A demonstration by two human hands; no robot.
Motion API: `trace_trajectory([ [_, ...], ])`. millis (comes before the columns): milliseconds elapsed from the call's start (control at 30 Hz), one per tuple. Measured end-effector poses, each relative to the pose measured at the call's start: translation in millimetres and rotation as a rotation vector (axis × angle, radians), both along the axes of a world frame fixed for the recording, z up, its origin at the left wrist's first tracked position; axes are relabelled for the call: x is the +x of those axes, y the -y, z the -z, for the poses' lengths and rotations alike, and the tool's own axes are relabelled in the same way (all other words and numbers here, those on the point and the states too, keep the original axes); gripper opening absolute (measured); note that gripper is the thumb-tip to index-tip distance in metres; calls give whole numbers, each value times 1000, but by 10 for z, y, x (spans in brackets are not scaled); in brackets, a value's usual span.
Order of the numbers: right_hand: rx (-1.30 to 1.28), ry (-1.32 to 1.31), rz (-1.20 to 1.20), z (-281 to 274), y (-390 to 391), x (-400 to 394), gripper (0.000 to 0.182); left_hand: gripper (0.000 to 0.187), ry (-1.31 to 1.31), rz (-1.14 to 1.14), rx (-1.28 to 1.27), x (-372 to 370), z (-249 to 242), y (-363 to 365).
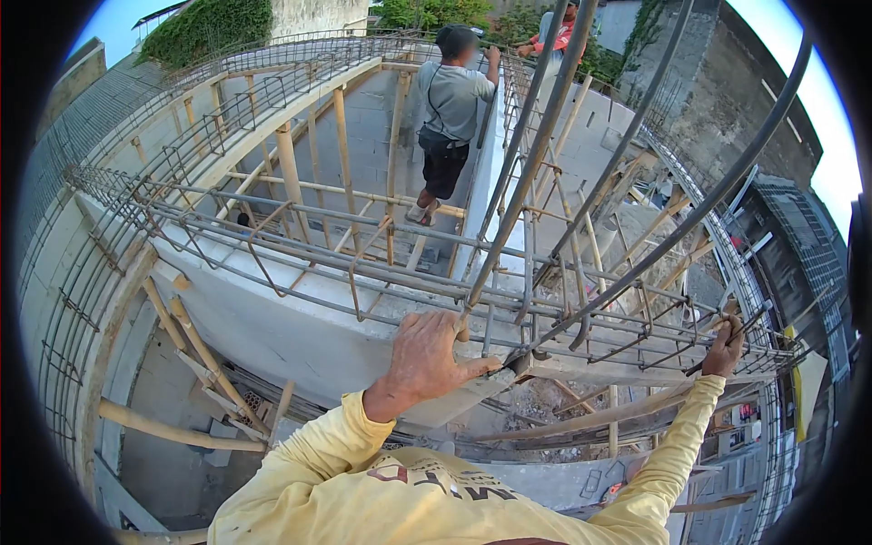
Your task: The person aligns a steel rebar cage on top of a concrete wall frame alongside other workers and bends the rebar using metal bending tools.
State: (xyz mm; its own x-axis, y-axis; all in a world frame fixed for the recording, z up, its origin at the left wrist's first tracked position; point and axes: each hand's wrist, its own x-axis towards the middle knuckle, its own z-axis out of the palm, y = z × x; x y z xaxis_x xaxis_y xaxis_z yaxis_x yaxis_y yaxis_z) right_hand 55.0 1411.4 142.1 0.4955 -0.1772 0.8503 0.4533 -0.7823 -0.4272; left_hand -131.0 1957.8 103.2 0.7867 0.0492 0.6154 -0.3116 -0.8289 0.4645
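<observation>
**Steel rebar cage (418, 280) running crosswise, just past the fingers**

From the head view, the cage lies along the top of a pale wall (272, 295), its long axis going from left to right in front of the yellow-sleeved person. The left hand (427, 359) is at the wall's near edge, thumb spread wide from bent fingers; whether they close on anything, I cannot tell. Just beyond them is the foot of a thick upright bar (531, 154), which leans up and to the right; this hand is the nearer one to it. The right hand (724, 347), well apart, has its fingers curled at the cage's right-hand stretch, their exact hold unclear. Farther off stands a co-worker in a grey shirt (454, 95).
</observation>
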Motion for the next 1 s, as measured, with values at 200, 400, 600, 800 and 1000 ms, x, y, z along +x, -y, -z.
trace_trajectory([
  [200, 11, -5, -8, 8, 15, 18, 24, 59, 31, 9, -25, 14, 0, -11],
  [400, 61, 4, 2, -3, -63, -16, 24, 59, 56, 6, 11, 26, 14, -23],
  [600, 63, -19, 16, 8, -32, -17, 25, 59, 64, 0, 8, 21, -9, -24],
  [800, 84, 1, 12, 48, 33, 31, 27, 61, 48, 0, -7, 18, -24, -25],
  [1000, 56, -47, 5, -9, 25, 10, 27, 61, 44, 4, -8, 4, -42, -28],
])
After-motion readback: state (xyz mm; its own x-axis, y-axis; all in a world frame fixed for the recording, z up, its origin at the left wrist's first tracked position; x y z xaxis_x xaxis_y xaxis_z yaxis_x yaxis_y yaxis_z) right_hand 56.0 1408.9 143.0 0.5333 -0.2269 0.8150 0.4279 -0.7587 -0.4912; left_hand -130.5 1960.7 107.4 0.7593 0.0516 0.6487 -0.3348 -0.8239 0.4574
